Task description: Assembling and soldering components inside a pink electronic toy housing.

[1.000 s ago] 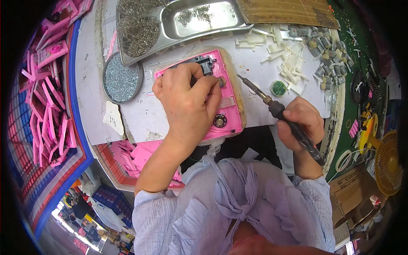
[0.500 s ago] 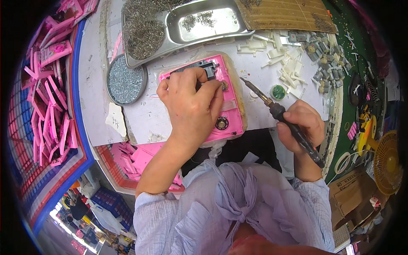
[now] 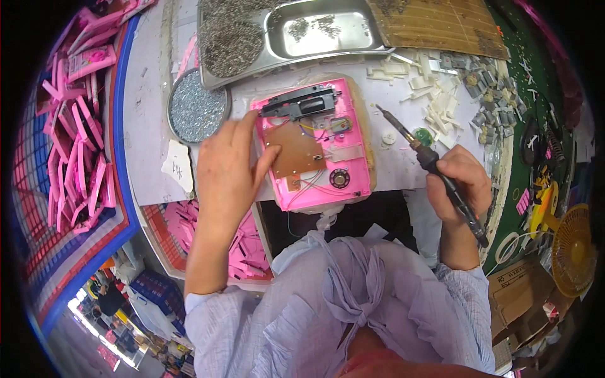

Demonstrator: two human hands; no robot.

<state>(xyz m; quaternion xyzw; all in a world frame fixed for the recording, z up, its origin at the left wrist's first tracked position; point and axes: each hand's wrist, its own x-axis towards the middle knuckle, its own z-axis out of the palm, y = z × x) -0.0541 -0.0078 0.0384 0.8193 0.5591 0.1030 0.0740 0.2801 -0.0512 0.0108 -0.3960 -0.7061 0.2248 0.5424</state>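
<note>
In front of me a pink plastic case (image 3: 288,196) lies with its inside facing up. It holds a brown circuit board (image 3: 293,148), a black mechanism (image 3: 309,104), a small motor (image 3: 341,124), a round speaker (image 3: 339,178) and thin wires. My left hand (image 3: 227,167) is at the case's left edge, fingers stretched and apart, the thumb over the board. Gripped in my right hand (image 3: 465,183) is a soldering iron (image 3: 427,156), its tip pointing up and left, to the right of the case.
A dish of small silvery parts (image 3: 199,107) stands left of the case. Beyond lies a metal tray (image 3: 315,58) with tiny parts. White plastic pieces (image 3: 441,113), grey motors (image 3: 498,101) and a green-filled round tin (image 3: 423,136) are at right. A basket of pink pieces (image 3: 79,151) stands far left.
My left hand has moved off the black mechanism, left and down to the case's edge, its fingers spreading. The board is now uncovered. My right hand still holds the soldering iron.
</note>
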